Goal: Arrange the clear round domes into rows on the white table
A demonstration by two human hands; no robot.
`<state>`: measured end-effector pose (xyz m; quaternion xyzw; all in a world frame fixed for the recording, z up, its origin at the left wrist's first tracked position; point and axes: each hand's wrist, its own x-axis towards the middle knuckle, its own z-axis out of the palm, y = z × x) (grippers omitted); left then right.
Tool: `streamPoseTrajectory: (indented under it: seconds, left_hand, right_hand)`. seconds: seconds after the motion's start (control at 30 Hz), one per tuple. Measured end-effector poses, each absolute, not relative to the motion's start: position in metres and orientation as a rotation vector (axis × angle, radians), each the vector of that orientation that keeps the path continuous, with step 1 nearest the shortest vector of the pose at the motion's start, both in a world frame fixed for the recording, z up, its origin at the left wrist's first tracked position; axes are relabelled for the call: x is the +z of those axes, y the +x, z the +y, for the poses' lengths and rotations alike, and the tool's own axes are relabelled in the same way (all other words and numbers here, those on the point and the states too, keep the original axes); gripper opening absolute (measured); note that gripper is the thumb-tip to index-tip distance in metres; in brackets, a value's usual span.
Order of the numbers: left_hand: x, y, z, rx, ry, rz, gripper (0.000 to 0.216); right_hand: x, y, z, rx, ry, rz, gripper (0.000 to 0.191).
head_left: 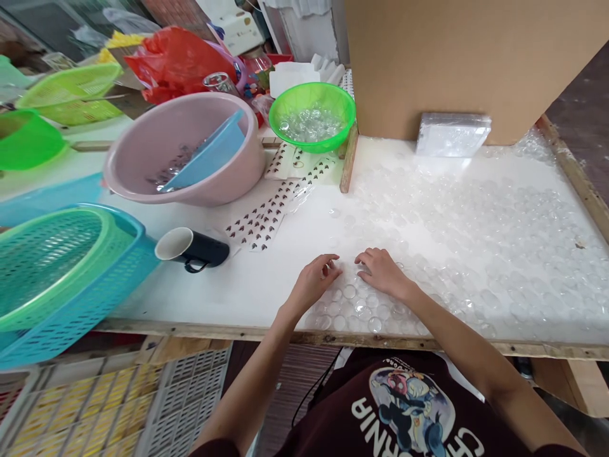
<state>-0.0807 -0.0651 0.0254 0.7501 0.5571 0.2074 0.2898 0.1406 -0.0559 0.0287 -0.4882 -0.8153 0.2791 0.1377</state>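
My left hand point(314, 280) is low over the white tabletop, its fingers curved and a gap between thumb and forefinger. Whether a clear piece sits in that gap is hard to make out. To its right, my right hand point(382, 271) reaches in with bent fingers, thumb apart from the forefinger, nothing visible in it. Between and below the hands lie many small clear round domed discs point(349, 291), packed close together near the front edge. More clear discs point(495, 235) spread over the table's right side.
A dark mug point(205, 249) lies on its side at left, near sticker sheets point(259, 222). Behind stand a pink basin point(143, 171) and a green bowl point(349, 114) of clear pieces. Blue-green baskets point(128, 254) overhang the left front. A cardboard sheet point(466, 57) and wrapped stack point(451, 136) stand behind.
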Motion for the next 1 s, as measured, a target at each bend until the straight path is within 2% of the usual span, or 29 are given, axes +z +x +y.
streamPoseTrajectory:
  seconds: [0.23, 0.43, 0.6, 0.9, 1.0]
  left_hand:
    - [0.019, -0.085, -0.066, 0.533, 2.133, 1.589, 0.033]
    - [0.015, -0.089, -0.068, 0.543, 2.197, 1.585, 0.026]
    - [0.014, -0.086, -0.066, 0.566, 2.28, 1.605, 0.034]
    - [0.018, -0.074, -0.057, 0.518, 2.408, 1.551, 0.018]
    - [0.02, -0.074, -0.058, 0.49, 2.445, 1.566, 0.02]
  right_hand:
    - [0.03, 0.146, -0.062, 0.761, -1.42, -2.42, 0.026]
    - [0.032, 0.148, -0.067, 0.751, -1.414, -2.447, 0.034]
    - [0.03, 0.146, -0.068, 0.72, -1.412, -2.455, 0.034]
    - [0.029, 0.139, -0.07, 0.655, -1.402, -2.474, 0.026]
    - [0.031, 0.142, -0.072, 0.676, -1.416, -2.447, 0.023]
